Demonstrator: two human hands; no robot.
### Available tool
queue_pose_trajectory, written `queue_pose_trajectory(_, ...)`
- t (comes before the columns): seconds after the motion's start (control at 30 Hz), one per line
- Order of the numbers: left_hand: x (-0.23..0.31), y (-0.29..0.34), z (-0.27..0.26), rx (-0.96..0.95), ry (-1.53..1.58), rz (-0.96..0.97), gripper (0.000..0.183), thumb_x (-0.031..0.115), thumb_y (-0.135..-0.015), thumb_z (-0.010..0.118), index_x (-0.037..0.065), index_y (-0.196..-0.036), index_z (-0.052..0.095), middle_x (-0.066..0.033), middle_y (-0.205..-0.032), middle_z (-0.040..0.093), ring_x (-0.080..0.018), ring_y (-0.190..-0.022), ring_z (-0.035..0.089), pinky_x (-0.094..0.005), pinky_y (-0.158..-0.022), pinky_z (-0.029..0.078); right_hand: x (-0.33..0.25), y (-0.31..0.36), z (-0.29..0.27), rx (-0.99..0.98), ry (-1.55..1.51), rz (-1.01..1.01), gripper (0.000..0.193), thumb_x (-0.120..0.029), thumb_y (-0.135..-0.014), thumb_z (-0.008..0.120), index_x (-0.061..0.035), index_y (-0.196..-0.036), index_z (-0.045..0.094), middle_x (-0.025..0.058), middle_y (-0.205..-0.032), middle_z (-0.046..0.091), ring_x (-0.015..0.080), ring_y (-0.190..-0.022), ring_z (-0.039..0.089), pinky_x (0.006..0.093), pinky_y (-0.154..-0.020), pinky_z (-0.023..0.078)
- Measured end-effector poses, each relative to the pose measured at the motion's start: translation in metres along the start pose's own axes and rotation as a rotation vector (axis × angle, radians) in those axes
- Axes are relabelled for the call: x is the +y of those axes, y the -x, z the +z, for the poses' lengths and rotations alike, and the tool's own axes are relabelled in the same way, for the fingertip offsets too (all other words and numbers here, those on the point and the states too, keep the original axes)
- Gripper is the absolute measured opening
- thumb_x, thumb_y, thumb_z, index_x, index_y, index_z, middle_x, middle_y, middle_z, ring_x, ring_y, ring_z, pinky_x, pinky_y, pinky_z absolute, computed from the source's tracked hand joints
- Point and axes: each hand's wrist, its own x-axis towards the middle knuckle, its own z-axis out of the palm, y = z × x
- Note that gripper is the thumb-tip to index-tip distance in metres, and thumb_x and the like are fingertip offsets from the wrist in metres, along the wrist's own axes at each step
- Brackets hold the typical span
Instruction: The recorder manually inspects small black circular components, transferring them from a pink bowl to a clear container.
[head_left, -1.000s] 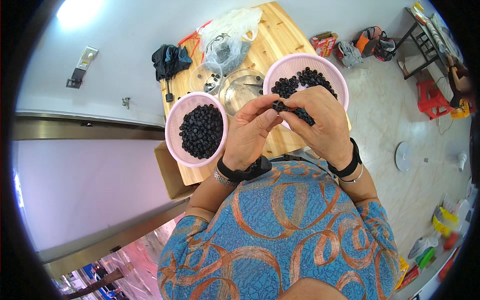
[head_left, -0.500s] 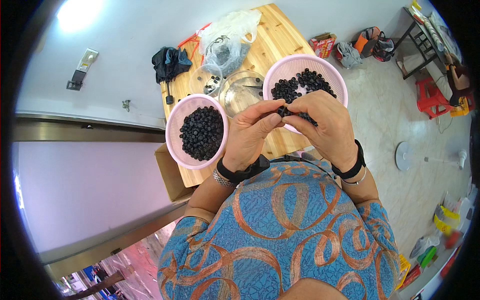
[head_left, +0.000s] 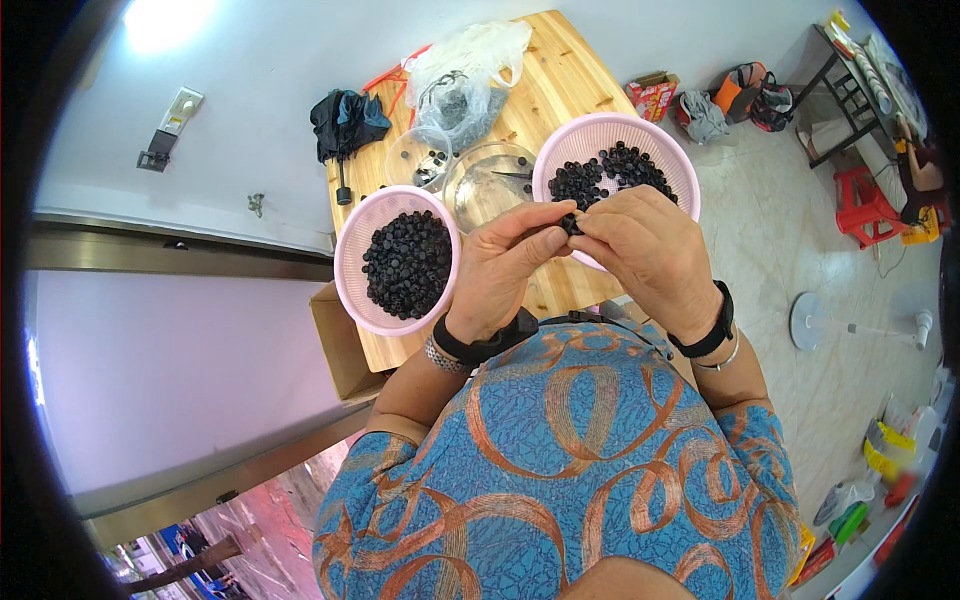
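Note:
My left hand [head_left: 507,262] pinches a small black round part [head_left: 571,224] between thumb and fingertips. The fingers of my right hand [head_left: 648,256] are bent and pressed together at the same part, so both hands meet at it above the near table edge. To the left stands a pink basket [head_left: 347,285] heaped with small black round parts [head_left: 408,266]. Behind my right hand is a second pink basket [head_left: 690,172], holding looser black parts [head_left: 575,186]; my hand hides its near side. The part's exact kind is too small to tell.
On the wooden table [head_left: 575,65] lie a clear round dish [head_left: 478,200] with a dark pointed tool across its rim, a clear tub [head_left: 421,157], plastic bags [head_left: 470,52] and a folded dark umbrella [head_left: 346,127]. A cardboard box [head_left: 340,345] stands below the left edge.
My right fingers have shifted slightly around the small black part, and more of it shows. The view has moved a little; the baskets stay in place.

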Motion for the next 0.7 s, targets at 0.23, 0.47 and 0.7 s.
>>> queue_pose_trajectory(0.23, -0.001, 0.0, -0.003, 0.046, 0.311, -0.144, 0.028, 0.003, -0.087, 0.052, -0.002, -0.115, 0.052, -0.0104, -0.104, 0.059, -0.015, -0.092, 0.059, -0.0255, -0.081, 0.05, 0.001, -0.003, 0.008, 0.031, -0.041, 0.04, 0.021, -0.004, -0.065, 0.07, -0.0024, -0.082, 0.06, 0.0082, -0.074, 0.059, 0.0238, -0.069, 0.058, 0.0312, -0.059, 0.047)
queue_pose_trajectory(0.47, -0.006, -0.001, -0.009, 0.095, 0.404, -0.129, 0.027, 0.002, -0.088, 0.051, -0.001, -0.115, 0.052, -0.011, -0.104, 0.059, -0.0147, -0.09, 0.06, -0.0234, -0.08, 0.051, -0.001, 0.003, 0.017, 0.056, -0.159, 0.211, 0.022, -0.004, -0.068, 0.07, -0.0011, -0.089, 0.062, 0.0112, -0.08, 0.062, 0.0257, -0.073, 0.06, 0.0313, -0.062, 0.048)
queue_pose_trajectory(0.7, -0.003, -0.002, -0.007, 0.086, 0.299, -0.107, 0.025, 0.002, -0.085, 0.055, 0.002, -0.111, 0.056, -0.0078, -0.103, 0.06, -0.0145, -0.091, 0.059, -0.0258, -0.082, 0.049, -0.001, -0.001, 0.011, -0.012, -0.149, 0.23, 0.019, -0.004, -0.071, 0.066, -0.0009, -0.089, 0.061, 0.0115, -0.081, 0.062, 0.0263, -0.074, 0.06, 0.0317, -0.064, 0.048)
